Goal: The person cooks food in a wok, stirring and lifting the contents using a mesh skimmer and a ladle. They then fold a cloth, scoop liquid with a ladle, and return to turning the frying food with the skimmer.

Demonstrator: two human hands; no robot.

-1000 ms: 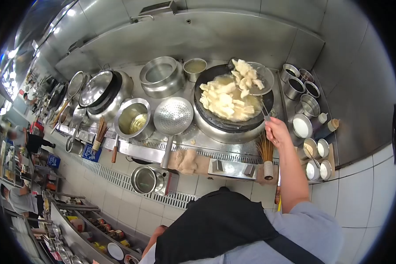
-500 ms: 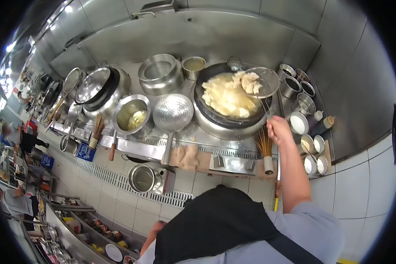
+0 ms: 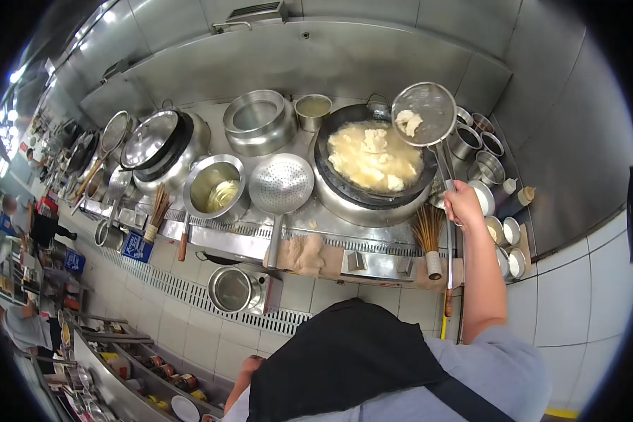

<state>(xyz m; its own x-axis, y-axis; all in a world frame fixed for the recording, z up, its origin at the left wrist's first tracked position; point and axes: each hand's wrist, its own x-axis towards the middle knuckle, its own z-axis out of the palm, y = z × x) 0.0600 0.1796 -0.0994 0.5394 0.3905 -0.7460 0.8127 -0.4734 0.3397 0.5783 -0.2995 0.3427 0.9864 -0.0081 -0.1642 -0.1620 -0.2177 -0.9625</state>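
My right hand (image 3: 464,202) is closed round the long handle of a wire mesh skimmer (image 3: 439,105). One pale, lumpy piece of food (image 3: 408,122) lies in its round basket, above the right rim of a wok (image 3: 330,163). Cloudy, bubbling liquid fills the wok, with a mass of pale yellow-white food (image 3: 373,158) in it. Only part of my left hand (image 3: 252,364) shows, low beside the black apron; its fingers cannot be made out.
A perforated ladle (image 3: 281,184), a pot of oil-like liquid (image 3: 216,190) and a lidded wok (image 3: 151,137) stand left. A bamboo brush (image 3: 429,235) lies at the front edge. Seasoning containers (image 3: 487,167) and bottles (image 3: 519,200) line the right wall. Other people (image 3: 24,327) are far left.
The skimmer has risen and moved right from over the wok. Most of the food it carried is no longer in it; one piece stays. My right hand has shifted slightly right.
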